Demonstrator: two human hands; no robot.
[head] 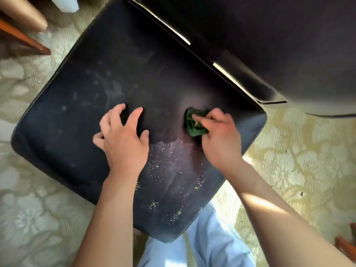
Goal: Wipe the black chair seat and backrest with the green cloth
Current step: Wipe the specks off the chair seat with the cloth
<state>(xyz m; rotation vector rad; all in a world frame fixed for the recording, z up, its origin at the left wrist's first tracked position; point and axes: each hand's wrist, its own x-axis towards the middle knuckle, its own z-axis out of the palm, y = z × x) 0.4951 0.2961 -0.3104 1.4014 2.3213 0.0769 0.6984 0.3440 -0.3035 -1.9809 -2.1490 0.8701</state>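
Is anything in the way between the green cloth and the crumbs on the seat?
No. The right hand grips the green cloth on the black seat; bare seat lies between it and the crumbs. The left hand rests off to the side.

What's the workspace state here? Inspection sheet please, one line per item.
Surface: black chair seat, dusty smears at left, pale and yellow-green specks toward the near edge.
Job's things: green cloth bunched on the seat; backrest behind.
Clutter: nothing seen beyond the specks.
Grippers: right hand grips the cloth; left hand rests on the seat, fingers spread.
Cables: nothing seen.
Surroundings: patterned carpet, wooden furniture legs upper left.
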